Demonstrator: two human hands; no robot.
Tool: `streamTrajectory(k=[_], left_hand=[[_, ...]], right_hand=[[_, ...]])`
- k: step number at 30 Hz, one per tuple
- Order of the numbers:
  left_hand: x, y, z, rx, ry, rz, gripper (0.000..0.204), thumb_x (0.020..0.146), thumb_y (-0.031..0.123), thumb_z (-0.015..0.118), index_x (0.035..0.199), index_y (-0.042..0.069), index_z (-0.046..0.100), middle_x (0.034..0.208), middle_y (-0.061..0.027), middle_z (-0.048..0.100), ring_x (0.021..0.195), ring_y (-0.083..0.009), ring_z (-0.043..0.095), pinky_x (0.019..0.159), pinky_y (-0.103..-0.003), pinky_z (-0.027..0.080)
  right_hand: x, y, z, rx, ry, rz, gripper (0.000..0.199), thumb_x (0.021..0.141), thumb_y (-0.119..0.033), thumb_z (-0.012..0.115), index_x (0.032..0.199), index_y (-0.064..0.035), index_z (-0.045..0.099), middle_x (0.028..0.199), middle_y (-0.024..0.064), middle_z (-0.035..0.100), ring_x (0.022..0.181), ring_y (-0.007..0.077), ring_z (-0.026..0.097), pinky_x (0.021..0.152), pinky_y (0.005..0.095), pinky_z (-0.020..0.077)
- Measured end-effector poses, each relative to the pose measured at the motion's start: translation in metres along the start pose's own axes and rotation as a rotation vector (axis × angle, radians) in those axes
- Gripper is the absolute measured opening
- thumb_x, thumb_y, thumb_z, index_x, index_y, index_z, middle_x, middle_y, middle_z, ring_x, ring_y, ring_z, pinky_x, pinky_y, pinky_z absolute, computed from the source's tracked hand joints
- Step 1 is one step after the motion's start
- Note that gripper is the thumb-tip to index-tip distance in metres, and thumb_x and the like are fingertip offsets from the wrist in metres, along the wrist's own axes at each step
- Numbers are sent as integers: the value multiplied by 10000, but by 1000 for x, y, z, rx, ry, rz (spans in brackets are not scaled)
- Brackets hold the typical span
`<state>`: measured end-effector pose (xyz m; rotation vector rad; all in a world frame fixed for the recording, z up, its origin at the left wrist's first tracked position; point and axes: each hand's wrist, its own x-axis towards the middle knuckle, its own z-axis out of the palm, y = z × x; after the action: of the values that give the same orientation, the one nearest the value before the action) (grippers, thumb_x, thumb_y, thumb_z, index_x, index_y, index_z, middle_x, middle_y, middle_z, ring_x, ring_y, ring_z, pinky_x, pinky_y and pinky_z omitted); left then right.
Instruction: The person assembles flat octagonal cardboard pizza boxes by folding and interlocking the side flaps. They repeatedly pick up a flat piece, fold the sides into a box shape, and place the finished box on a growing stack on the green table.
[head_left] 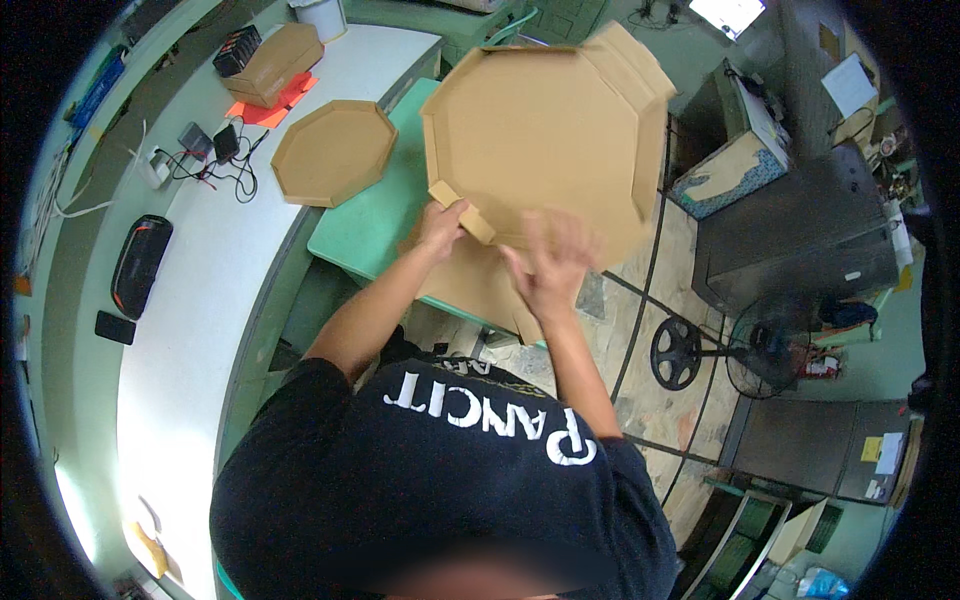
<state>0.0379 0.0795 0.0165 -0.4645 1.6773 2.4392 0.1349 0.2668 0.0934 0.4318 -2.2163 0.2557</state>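
Note:
A large brown octagonal cardboard box (pixel 545 150) lies in front of me on a green table (pixel 370 235), some of its rim flaps standing up. My left hand (pixel 440 228) is closed on a folded flap (pixel 462 212) at the box's near left edge, thumb on top. Over the near edge, my right hand (pixel 552 262) has its fingers stretched out and apart, blurred by motion. Nothing shows in it, and I cannot tell whether it touches the cardboard. A flat cardboard panel (pixel 470 280) extends toward me below the box.
On the white counter at left are a smaller octagonal cardboard tray (pixel 335 152) overhanging the table, tangled cables (pixel 235 170), a black speaker (pixel 142 265), a phone (pixel 115 327) and a brown carton (pixel 282 65). A standing fan (pixel 765 345) and dark cabinets (pixel 800 235) are at right.

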Motion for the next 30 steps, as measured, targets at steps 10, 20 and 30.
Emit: streamTrajectory(k=[10,20,30], left_hand=[[7,13,-23,350,-270,29,377,842,70,582,1207,-18,549,1049,-119,658,980,-240,651,801,-355,536],[12,19,-20,509,-207,100,386,853,184,620,1197,13,582,1065,-101,671,920,-219,661,796,-366,528],[61,29,-113,258,-281,-27,235,900,55,507,1111,28,607,1000,-87,650,800,-173,638,691,-302,540]], right_hand=[[3,81,-85,1006,-20,1006,442,912,-238,645,1248,12,504,1189,94,579,1061,176,531,920,304,408],[-41,74,-52,1105,208,1122,220,918,-148,623,1076,0,580,975,24,620,856,137,565,778,291,451],[-93,70,32,1297,170,1507,301,893,-73,588,1189,-39,539,1056,59,615,953,220,594,849,384,485]])
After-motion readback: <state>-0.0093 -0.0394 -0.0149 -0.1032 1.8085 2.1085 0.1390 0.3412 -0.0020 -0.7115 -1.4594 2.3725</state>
